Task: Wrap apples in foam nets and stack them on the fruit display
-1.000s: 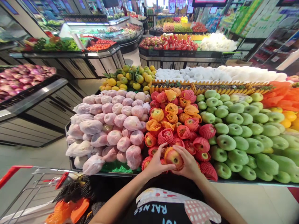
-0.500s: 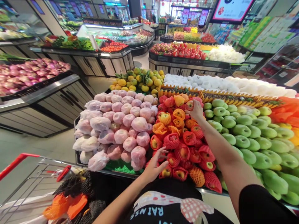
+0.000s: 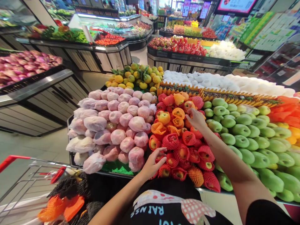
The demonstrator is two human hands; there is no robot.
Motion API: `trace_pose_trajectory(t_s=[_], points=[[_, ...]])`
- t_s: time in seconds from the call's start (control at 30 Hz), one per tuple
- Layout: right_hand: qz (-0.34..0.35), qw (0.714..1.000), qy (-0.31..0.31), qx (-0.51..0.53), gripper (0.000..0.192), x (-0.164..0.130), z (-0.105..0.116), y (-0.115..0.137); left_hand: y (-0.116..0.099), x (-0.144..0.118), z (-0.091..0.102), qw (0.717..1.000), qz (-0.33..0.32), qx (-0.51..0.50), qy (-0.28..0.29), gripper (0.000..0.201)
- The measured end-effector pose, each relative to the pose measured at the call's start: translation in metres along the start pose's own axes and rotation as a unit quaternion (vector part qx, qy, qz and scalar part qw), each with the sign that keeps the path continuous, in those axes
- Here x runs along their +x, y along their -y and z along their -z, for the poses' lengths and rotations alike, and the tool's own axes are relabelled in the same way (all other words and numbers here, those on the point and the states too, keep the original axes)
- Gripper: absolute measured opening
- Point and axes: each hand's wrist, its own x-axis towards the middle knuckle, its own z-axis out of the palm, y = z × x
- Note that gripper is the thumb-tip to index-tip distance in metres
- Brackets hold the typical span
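Note:
A heap of apples in red and orange foam nets (image 3: 182, 152) fills the middle of the display. My right hand (image 3: 197, 120) hovers over its upper right part, fingers loosely apart and nothing in them. Just beyond the fingertips lies a netted apple (image 3: 188, 105). My left hand (image 3: 154, 162) is at the heap's near left edge, open with fingers spread, close to the red-netted apples; whether it touches them I cannot tell. Pink fruit in thin plastic wrap (image 3: 118, 137) is piled to the left. Green apples (image 3: 241, 141) lie in rows to the right.
A shopping cart (image 3: 30, 160) with a red handle stands at the lower left, holding orange and black netting. Behind the apples runs a yellow picket-style divider (image 3: 225, 95), with white-wrapped fruit (image 3: 206, 80) beyond. Yellow-green citrus (image 3: 136, 78) sits at the back; onions (image 3: 28, 64) are on a separate stand.
My right hand has let go of the netted apple at the back of the heap and drawn back slightly toward me. The left hand stays near the front edge. The view has shifted slightly.

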Motion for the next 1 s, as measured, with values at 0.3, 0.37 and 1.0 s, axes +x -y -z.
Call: trace_pose_trajectory(t_s=[0.3, 0.37, 1.0], points=[[-0.054, 0.976, 0.175, -0.121, 0.056, -0.041, -0.04, 0.033, -0.02, 0.027, -0.013, 0.995, -0.088, 0.049, 0.009, 0.03], [-0.062, 0.97, 0.195, -0.135, 0.05, -0.036, -0.049, 0.036, -0.028, 0.049, -0.014, 0.983, -0.143, 0.109, -0.024, 0.024], [-0.098, 0.993, -0.016, -0.059, 0.052, -0.092, -0.042, 0.035, -0.038, 0.089, 0.025, 0.899, -0.246, 0.272, -0.24, 0.035]])
